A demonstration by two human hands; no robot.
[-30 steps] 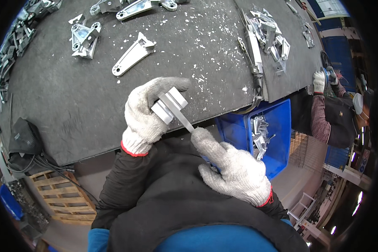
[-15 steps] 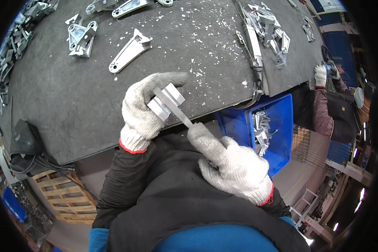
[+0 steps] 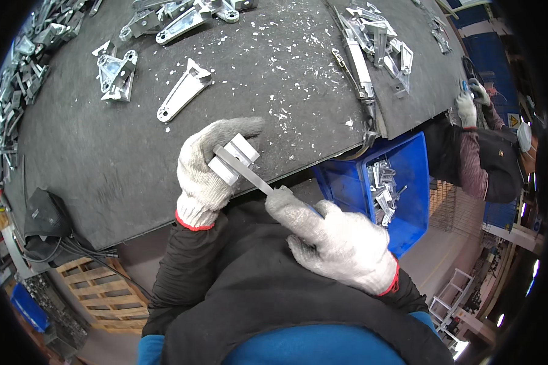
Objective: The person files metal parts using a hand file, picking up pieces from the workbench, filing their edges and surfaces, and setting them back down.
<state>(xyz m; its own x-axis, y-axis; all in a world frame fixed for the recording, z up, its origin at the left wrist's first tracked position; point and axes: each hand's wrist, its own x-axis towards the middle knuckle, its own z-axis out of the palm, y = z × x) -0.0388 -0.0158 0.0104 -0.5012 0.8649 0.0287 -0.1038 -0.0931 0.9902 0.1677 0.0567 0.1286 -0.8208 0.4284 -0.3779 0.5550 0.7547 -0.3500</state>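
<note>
My left hand, in a white knit glove with a red cuff, is closed round a small silver metal casting near the table's front edge. My right hand, gloved alike, grips what looks like a flat file. Its narrow grey blade lies slantwise across the casting, the tip close to my left palm. Fingers hide most of the file's handle; a bit of blue shows between them. Beyond my left hand, a loose long silver bracket rests on the dark table.
More castings lie farther off, with a large heap at far left. Metal shavings dot the tabletop. A long tool with a cable lies right. A blue bin holds castings below. A co-worker's gloved hand is far right.
The view has shifted slightly, bringing more castings in at the top. Both hands keep their hold, and the blade still lies across the casting. The co-worker's hands have moved a little.
</note>
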